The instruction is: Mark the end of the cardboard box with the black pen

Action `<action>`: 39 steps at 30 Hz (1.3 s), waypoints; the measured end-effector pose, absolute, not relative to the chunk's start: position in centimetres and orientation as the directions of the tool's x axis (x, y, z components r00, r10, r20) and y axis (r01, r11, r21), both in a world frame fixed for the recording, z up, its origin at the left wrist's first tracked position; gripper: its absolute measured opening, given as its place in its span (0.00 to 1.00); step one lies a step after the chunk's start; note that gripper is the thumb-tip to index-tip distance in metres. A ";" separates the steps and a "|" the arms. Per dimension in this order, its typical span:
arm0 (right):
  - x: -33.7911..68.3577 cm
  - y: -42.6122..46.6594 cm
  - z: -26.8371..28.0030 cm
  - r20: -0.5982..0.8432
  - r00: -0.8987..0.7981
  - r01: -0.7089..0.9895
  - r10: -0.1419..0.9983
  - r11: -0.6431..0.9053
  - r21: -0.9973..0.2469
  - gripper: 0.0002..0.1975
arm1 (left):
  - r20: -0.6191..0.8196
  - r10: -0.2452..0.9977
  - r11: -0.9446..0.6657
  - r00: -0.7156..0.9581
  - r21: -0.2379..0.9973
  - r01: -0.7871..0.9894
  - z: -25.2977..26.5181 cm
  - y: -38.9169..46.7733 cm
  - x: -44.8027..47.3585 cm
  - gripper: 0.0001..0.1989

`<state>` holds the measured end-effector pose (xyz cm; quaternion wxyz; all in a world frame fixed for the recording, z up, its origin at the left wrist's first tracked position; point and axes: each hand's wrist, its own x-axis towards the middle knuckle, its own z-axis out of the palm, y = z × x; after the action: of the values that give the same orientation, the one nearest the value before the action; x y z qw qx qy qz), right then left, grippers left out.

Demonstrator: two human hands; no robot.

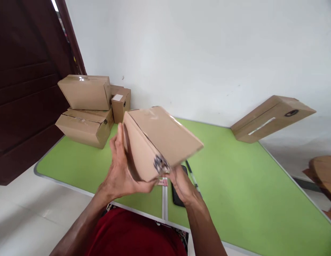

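Observation:
Both of my hands hold a closed brown cardboard box [160, 138] tilted in the air above the green table [235, 192]. My left hand [119, 170] grips its left end, thumb up along the side. My right hand [183, 185] supports its lower near corner from below. The box is blurred from motion and shows clear tape on top. Under my right hand lie a black phone [177, 197] and a dark pen [192, 174] on the table.
Two larger cardboard boxes [87, 106] are stacked at the table's far left with a small one [120, 103] beside them. Another flat box [272, 117] sits at the far right corner against the white wall. A wooden stool [324, 174] stands right; a dark door is left.

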<state>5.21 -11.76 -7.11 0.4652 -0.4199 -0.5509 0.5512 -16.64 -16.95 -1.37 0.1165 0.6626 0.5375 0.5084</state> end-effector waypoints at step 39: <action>14.1 -12.4 -3.7 -0.089 -0.710 0.016 0.699 -0.111 -0.994 0.51 | -0.068 0.973 0.014 0.220 0.971 0.239 2.3 -20.0 -21.3 0.60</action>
<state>14.10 -12.43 -3.66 0.2485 -0.2888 -0.6188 0.6869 -21.33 -20.03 2.27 0.5010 0.5992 0.5058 0.3662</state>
